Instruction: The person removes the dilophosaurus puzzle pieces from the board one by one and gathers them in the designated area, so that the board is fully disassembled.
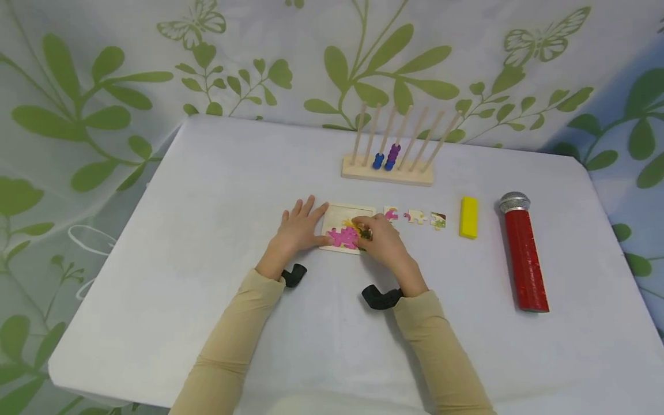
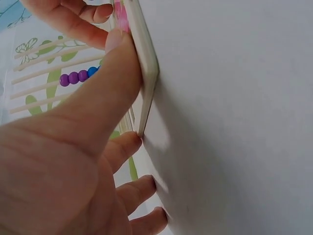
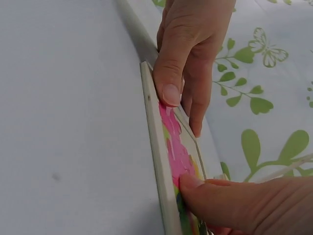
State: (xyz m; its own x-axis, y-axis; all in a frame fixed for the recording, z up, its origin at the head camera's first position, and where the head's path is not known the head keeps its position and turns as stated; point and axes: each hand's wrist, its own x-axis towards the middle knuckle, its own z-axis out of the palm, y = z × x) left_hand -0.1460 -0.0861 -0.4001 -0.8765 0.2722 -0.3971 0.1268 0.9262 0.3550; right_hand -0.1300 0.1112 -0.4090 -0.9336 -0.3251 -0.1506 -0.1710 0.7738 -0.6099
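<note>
Wooden edges (image 1: 338, 249) frame the pink jigsaw (image 1: 343, 237), left hand (image 1: 297, 229) splayed against them, right hand (image 1: 385, 241) pinching a piece (image 1: 366, 234).

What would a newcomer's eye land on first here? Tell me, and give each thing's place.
Most likely the red microphone, lying on the right of the white table. Next, the pink puzzle in a wooden frame near the middle, the left hand at the frame's left side and the right hand at its right. Behind it, near the back edge, stands a wooden rack with blue and purple beads.
</note>
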